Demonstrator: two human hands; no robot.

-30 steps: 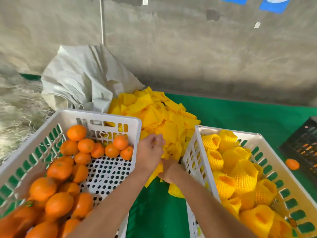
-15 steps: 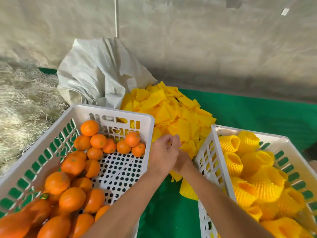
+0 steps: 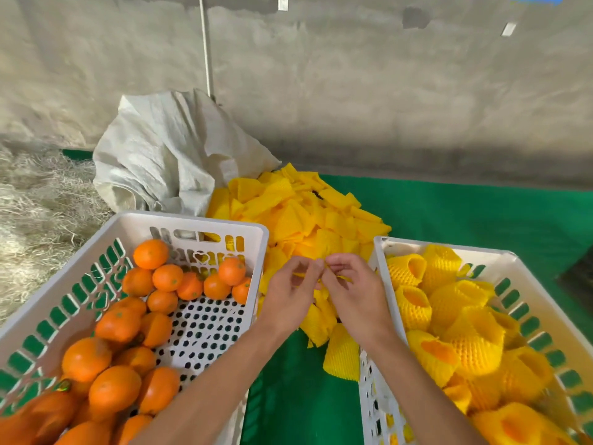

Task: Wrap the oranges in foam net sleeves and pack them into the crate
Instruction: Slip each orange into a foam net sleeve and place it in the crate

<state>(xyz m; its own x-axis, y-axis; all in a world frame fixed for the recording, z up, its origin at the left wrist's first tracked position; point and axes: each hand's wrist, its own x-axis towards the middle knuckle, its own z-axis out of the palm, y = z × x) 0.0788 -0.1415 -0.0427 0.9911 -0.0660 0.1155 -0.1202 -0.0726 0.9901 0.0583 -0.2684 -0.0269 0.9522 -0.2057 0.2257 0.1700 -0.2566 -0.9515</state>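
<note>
My left hand (image 3: 290, 292) and my right hand (image 3: 354, 292) meet above the gap between two crates, and together they pinch one thin yellow foam net sleeve (image 3: 340, 277) between thumbs and fingertips. Behind them lies a heap of flat yellow foam sleeves (image 3: 298, 213) on the green mat. The white crate on the left (image 3: 205, 221) holds several bare oranges (image 3: 117, 324). The white crate on the right (image 3: 449, 247) is filled with several oranges wrapped in yellow net (image 3: 455, 319).
A crumpled grey-white sack (image 3: 167, 155) stands behind the left crate against a concrete wall. Dry straw (image 3: 35, 213) covers the ground at the left. A loose sleeve (image 3: 341, 358) lies on the green mat (image 3: 465, 210) by the right crate's corner.
Both hands have lifted off the sleeve heap and drawn slightly apart, now with a single sleeve pinched between them. The camera view has also shifted.
</note>
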